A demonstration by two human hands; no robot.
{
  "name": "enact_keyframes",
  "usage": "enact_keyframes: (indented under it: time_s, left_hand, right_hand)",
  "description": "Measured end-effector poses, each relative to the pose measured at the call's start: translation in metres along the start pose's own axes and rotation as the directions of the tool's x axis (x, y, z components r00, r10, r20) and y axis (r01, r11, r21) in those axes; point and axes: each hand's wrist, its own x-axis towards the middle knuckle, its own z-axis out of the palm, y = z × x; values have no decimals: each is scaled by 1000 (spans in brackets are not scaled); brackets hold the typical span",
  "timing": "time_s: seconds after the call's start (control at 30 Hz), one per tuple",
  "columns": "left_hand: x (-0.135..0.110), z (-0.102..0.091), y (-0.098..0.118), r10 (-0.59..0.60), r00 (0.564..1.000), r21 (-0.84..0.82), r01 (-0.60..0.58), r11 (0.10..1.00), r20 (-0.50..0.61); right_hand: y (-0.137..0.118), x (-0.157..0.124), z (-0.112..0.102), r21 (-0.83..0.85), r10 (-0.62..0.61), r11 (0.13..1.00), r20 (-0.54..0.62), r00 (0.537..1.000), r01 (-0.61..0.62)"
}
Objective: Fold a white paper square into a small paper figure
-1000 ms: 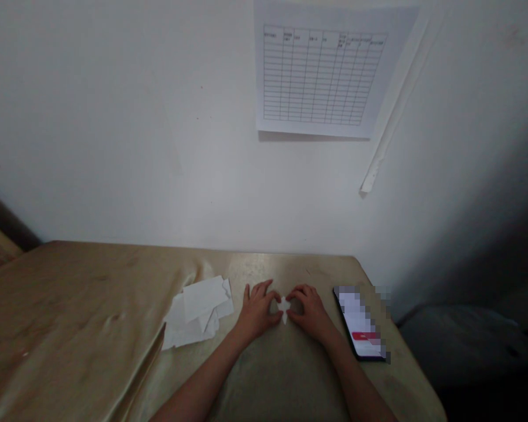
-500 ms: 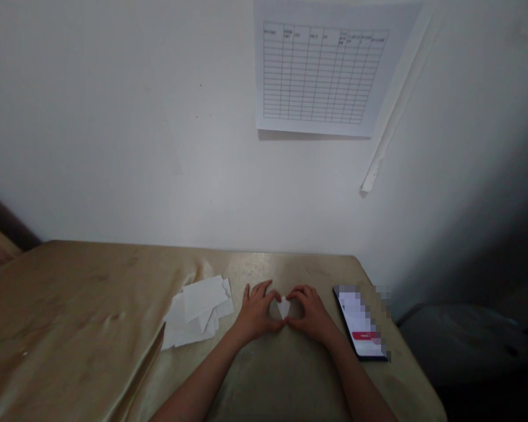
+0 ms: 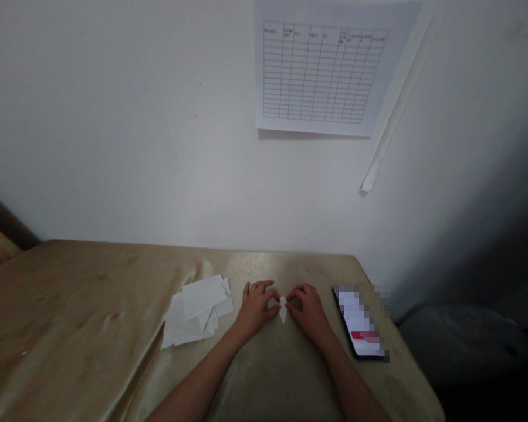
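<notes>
Between my two hands is a small folded piece of white paper (image 3: 283, 310), its narrow point facing me. My left hand (image 3: 259, 306) pinches its left edge between thumb and index finger, the other fingers raised. On the opposite edge, the thumb and index finger of my right hand (image 3: 307, 306) are closed in the same way. Left of my left hand lies a loose pile of white paper pieces (image 3: 198, 310), some with torn edges, overlapping one another.
A phone (image 3: 361, 325) with a lit, partly blurred screen lies right of my right hand. The table (image 3: 264, 381) has a wrinkled tan cover and meets a white wall (image 3: 114, 146). A printed grid sheet (image 3: 319, 76) hangs there. A dark bulky shape (image 3: 462, 340) stands beyond the right edge.
Both thumbs have moved up from the paper's lower point to its sides, nearer the index fingers. The paper's pointed lower end now shows below the fingers.
</notes>
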Motion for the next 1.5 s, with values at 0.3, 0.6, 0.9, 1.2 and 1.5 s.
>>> enact_keyframes:
  time_s: [0.3,0.6,0.9,1.2,1.5]
  left_hand:
    - [1,0,-1,9,1000,8,-10,1000,16]
    - [4,-4,4,-25,999,-33,26,999,31]
    - [3,-4,4,-14,1000,-47,16,999,25]
    - [1,-3,5,-14,1000,-53,15,998,3]
    - [-1,-2,5,-3,1000,-44,3,999,-14]
  right_hand:
    - [1,-1,3,-10,-8,1000,-9,1000,8]
    - [4,0,7,-11,10,1000,-33,999,-11]
    - [2,-1,6,0,8,1000,-34,999,-8]
    - [0,2,7,25,-3,1000,-47,999,5]
    - [-1,1,6,21,-18,1000,-51,999,19]
